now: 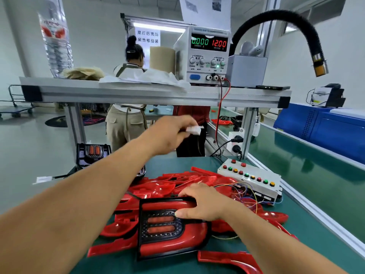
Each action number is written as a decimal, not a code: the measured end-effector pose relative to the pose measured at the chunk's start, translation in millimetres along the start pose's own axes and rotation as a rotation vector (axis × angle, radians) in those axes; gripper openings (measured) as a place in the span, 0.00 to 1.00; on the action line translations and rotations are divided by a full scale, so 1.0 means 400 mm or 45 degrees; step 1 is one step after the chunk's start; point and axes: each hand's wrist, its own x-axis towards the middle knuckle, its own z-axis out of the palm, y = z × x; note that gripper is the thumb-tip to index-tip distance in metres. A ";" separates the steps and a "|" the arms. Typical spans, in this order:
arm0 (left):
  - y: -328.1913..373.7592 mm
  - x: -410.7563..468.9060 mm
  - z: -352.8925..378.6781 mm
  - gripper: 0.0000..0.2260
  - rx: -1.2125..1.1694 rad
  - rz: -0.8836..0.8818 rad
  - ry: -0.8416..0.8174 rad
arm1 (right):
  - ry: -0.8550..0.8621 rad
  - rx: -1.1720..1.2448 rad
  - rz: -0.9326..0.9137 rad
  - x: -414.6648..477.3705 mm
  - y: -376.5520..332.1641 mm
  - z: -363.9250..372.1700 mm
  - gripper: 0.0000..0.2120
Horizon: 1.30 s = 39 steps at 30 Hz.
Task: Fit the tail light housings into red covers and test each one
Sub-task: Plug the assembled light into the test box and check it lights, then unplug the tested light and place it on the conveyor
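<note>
An assembled tail light [169, 230], black housing inside a red cover, lies on top of a heap of loose red covers [177, 184] on the green table. My right hand [201, 206] presses flat on its upper right part. My left hand [171, 133] is raised above the far table edge, pinching a small white connector [194, 129]. Another black tail light housing [92, 154] stands at the left edge of the table, with a white plug on a black cable [42, 179] trailing from it.
A white test box [249, 178] with coloured buttons and loose wires sits at the right. A power supply [208, 56] reading 12.00 stands on the shelf above, with red and black leads hanging down. A person stands behind the bench. A conveyor [296, 155] runs along the right.
</note>
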 end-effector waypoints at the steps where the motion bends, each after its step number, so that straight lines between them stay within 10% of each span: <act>1: 0.010 -0.003 -0.025 0.12 -0.054 -0.016 0.065 | -0.028 -0.045 0.012 0.001 -0.008 0.006 0.32; 17: -0.043 -0.193 -0.250 0.11 -1.497 -0.185 1.089 | 0.188 0.682 0.044 -0.032 -0.029 -0.012 0.16; 23: -0.070 -0.264 -0.136 0.14 -1.990 -0.480 1.427 | 0.540 1.562 0.117 -0.037 -0.036 -0.040 0.24; 28: -0.018 -0.310 0.083 0.12 -2.361 -0.895 1.261 | 0.752 1.996 0.228 -0.017 -0.097 -0.063 0.20; 39: 0.121 -0.298 0.200 0.17 -2.194 -0.835 0.866 | 0.922 2.104 0.510 -0.042 -0.206 -0.058 0.26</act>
